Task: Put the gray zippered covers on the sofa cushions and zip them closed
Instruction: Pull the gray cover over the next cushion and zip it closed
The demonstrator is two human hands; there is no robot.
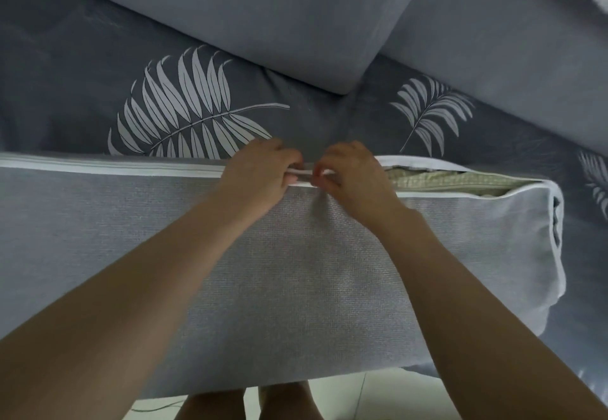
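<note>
While the gray cover (296, 255) lies from nine to three o'clock, both hands meet at its zipper (131, 168), dead centre.
Left hand (263, 173) curls round the closed tape; right hand (348, 178) pinches the edges just beside it — slider hidden. Toward three o'clock the cushion (437, 180) shows through the open gap — its fabric could snag the teeth if the edges stay apart.

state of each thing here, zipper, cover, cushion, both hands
zipper: closed left of the hands, open to their right
gray cover: pulled over the cushion, not fully zipped
cushion: inside the cover, showing through the open gap
left hand: pinches the zipper edges together
right hand: pinches the zipper at the closing point
</note>
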